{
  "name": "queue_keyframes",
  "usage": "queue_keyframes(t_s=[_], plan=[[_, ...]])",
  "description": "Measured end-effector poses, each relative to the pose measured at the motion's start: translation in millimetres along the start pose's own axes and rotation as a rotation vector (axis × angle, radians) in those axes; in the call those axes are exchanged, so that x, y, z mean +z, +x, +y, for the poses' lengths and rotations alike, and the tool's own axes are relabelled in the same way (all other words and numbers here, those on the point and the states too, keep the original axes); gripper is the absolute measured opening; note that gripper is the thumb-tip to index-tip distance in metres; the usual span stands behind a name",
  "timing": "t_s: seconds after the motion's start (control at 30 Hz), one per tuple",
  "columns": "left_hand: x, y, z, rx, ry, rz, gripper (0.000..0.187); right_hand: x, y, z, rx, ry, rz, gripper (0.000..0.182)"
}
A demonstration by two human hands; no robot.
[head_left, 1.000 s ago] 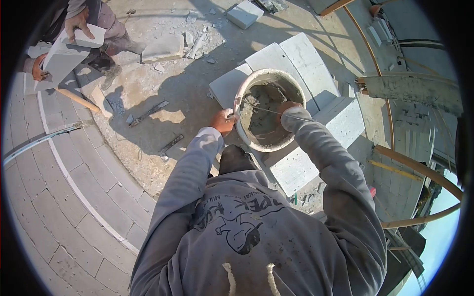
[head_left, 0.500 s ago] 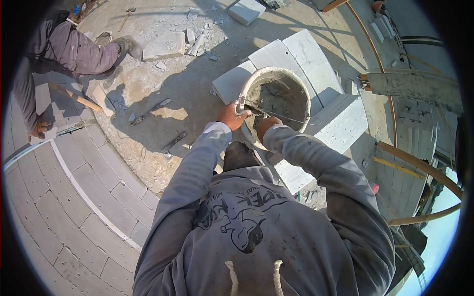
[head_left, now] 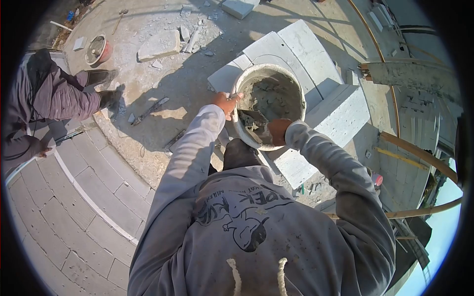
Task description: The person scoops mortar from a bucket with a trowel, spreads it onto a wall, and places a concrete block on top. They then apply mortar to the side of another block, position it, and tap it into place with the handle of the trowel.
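A round bucket (head_left: 302, 93) of wet grey mortar (head_left: 276, 96) stands in front of me against pale blocks. My left hand (head_left: 228, 104) is closed on its left rim, thumb over the edge. My right hand (head_left: 279, 131) is inside the near part of the bucket, fingers wrapped around a trowel, whose handle is mostly hidden by the hand. The trowel blade (head_left: 253, 121) points left and carries mortar.
White blocks (head_left: 340, 116) lie beside and behind the bucket. At left, another person (head_left: 59, 98) is low beside a block wall (head_left: 74, 212). A second bucket (head_left: 96, 49), broken block pieces (head_left: 160, 45) and a long tool (head_left: 149, 111) are on the ground.
The trowel and my right hand have moved lower and right in the bucket; the blade now shows a load of mortar. My left hand has shifted up-left along the rim. The other person has shifted left.
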State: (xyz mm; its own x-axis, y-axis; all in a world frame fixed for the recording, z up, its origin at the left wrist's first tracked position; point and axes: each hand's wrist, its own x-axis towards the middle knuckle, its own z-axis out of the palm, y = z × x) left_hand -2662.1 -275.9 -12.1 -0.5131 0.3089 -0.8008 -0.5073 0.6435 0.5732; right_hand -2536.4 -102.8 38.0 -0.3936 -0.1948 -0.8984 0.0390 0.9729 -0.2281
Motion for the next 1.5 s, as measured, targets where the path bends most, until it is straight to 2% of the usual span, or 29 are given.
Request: queue_keyframes(t_s=[0.07, 0.13, 0.2, 0.27, 0.33, 0.37, 0.4, 0.43, 0.47, 0.5, 0.53, 0.57, 0.6, 0.63, 0.67, 0.73, 0.77, 0.83, 0.87, 0.93, 0.97, 1.03, 1.07, 1.1, 1.13, 1.23, 1.33, 1.47, 1.5], plan=[[-1, -7, 4, 0.006, -0.026, 0.036, 0.061, -3, -15, 9, -0.029, 0.020, -0.002, 0.037], [-4, -13, 9, -0.007, 0.004, 0.013, 0.060, -10, -37, 24, -0.163, 0.264, 0.089, 0.034], [-4, -6, 4, -0.019, -0.008, 0.012, 0.060, -13, -40, 45, -0.209, 0.281, 0.113, 0.034], [1, -1, -5, -0.034, -0.010, 0.004, 0.060, -38, -61, 42, 0.115, 0.593, -0.117, 0.033], [5, 2, -8, 0.026, 0.032, 0.149, 0.059, -32, -46, 47, 0.165, 0.466, -0.023, 0.031], [-4, -2, 1, -0.028, -0.008, -0.035, 0.073, -31, -36, 43, 0.172, 0.267, 0.022, 0.029], [-2, -1, -1, -0.042, -0.037, -0.061, 0.074, -27, -25, 41, 0.178, 0.068, 0.070, 0.028], [-1, 2, -5, -0.051, -0.066, -0.072, 0.074, -12, -2, 46, 0.228, 0.037, -0.010, 0.029], [-2, 21, -19, -0.027, -0.029, -0.233, 0.078, -2, 11, 41, 0.268, 0.064, -0.051, 0.031], [-4, -9, 1, 0.012, 0.031, -0.051, 0.078, -23, -6, 8, 0.254, 0.012, -0.073, 0.032], [-4, -7, 3, -0.015, 0.078, -0.032, 0.081, -15, 0, 0, 0.255, -0.005, -0.057, 0.033], [-8, -9, 4, 0.066, 0.118, -0.055, 0.080, -12, -1, -9, 0.261, -0.012, -0.053, 0.035], [7, 24, -24, 0.178, 0.309, 0.092, 0.076, -21, -13, -27, 0.263, -0.019, -0.103, 0.038], [7, 6, -12, 0.072, 0.137, 0.063, 0.067, -2, 0, -23, 0.181, -0.065, -0.152, 0.039], [7, 18, -20, 0.132, 0.150, -0.025, 0.064, 9, 3, -25, 0.171, -0.061, -0.135, 0.039], [0, -1, -2, 0.078, 0.251, 0.085, 0.063, 6, -11, -38, 0.124, -0.070, -0.118, 0.040], [-4, -2, 0, 0.085, 0.236, 0.100, 0.063, 14, -12, -33, 0.100, -0.023, -0.048, 0.039], [-9, -3, 4, 0.127, 0.221, -0.021, 0.065, 2, -33, -37, 0.031, 0.135, 0.119, 0.039], [-9, -2, 6, 0.141, 0.211, -0.008, 0.065, 3, -34, -30, 0.033, 0.118, 0.130, 0.039], [-10, 4, 3, 0.134, 0.262, 0.023, 0.068, 17, -35, -8, -0.164, 0.384, 0.187, 0.038], [-5, 13, 1, 0.112, 0.265, 0.064, 0.071, 18, -41, -2, -0.171, 0.363, 0.199, 0.038], [-4, 13, -3, 0.128, 0.254, 0.068, 0.073, 24, -61, 8, -0.237, 0.930, 0.049, 0.038], [-6, 3, -1, 0.133, 0.248, 0.056, 0.074, 27, -68, 12, -0.235, 0.916, 0.054, 0.038], [-16, -4, 0, 0.153, 0.218, -0.071, 0.084, 31, -74, 15, -0.204, 1.147, -0.020, 0.036], [-18, -9, -5, 0.154, 0.211, -0.070, 0.084, 35, -80, 15, -0.171, 1.382, -0.100, 0.035], [-11, 0, -34, -0.025, -0.424, -0.063, 0.099, 33, -103, 7, -0.214, 1.423, -0.002, 0.028], [-29, -3, -67, 0.006, -0.476, -0.045, 0.096, 27, -109, -2, -0.232, 1.436, 0.080, 0.026], [-69, -10, -139, 0.025, -0.440, -0.065, 0.086, 11, -97, -40, -0.436, 1.555, 0.086, 0.026], [-81, -31, -149, 0.018, -0.429, 0.006, 0.083, 9, -87, -52, -0.499, 1.613, 0.021, 0.026]])
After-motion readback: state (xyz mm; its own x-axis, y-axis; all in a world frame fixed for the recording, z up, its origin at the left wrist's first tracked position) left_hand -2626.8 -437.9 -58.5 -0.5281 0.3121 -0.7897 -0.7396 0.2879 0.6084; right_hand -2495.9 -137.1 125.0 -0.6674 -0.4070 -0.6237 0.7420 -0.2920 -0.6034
